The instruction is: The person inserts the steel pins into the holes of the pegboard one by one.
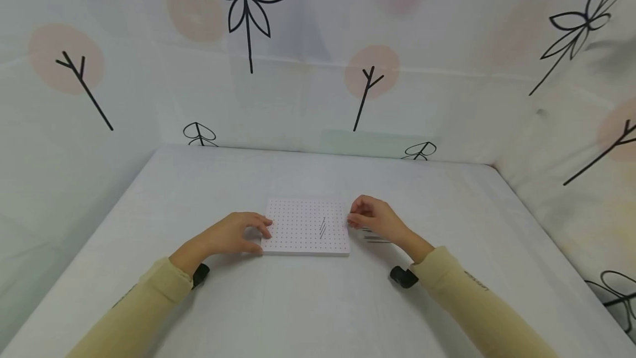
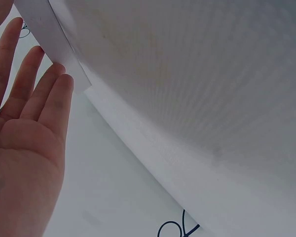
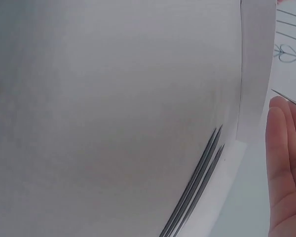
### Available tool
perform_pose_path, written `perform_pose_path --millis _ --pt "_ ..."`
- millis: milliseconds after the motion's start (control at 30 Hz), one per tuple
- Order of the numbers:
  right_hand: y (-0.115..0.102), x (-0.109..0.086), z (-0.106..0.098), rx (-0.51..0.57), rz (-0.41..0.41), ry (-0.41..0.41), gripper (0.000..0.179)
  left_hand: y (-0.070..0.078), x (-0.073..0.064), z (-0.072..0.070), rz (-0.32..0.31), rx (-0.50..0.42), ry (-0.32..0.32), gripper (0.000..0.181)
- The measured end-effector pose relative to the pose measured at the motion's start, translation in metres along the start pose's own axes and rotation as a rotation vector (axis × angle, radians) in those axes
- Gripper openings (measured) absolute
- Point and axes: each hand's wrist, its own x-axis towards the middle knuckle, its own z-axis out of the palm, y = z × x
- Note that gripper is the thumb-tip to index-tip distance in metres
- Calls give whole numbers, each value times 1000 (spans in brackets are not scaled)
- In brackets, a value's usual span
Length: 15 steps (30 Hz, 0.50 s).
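Note:
A white pegboard point(image 1: 298, 236) with rows of small holes lies on the table. Several thin metal needles point(image 1: 323, 228) stand in its right part, side by side. My left hand point(image 1: 237, 233) rests at the board's left edge, fingers spread and lightly bent, thumb by the near left corner. In the left wrist view its fingers point(image 2: 56, 98) touch the board's side. Just past the right edge, my right hand point(image 1: 376, 219) pinches one pointed needle point(image 3: 288, 99); its tip shows above the fingertips in the right wrist view, while the thumb is out of sight there.
More loose needles point(image 3: 195, 185) lie on the white tablecloth point(image 1: 308, 308) right of the board, partly below my right hand. A patterned cloth point(image 1: 298, 98) hangs behind the table and along both sides. Dark wrist devices point(image 1: 403, 277) sit under both wrists.

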Motion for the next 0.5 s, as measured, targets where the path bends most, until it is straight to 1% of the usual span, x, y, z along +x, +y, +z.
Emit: perform_pose_path --millis 500 --pt "-9 4 14 12 -19 -33 12 -1 0 0 -1 -10 5 23"
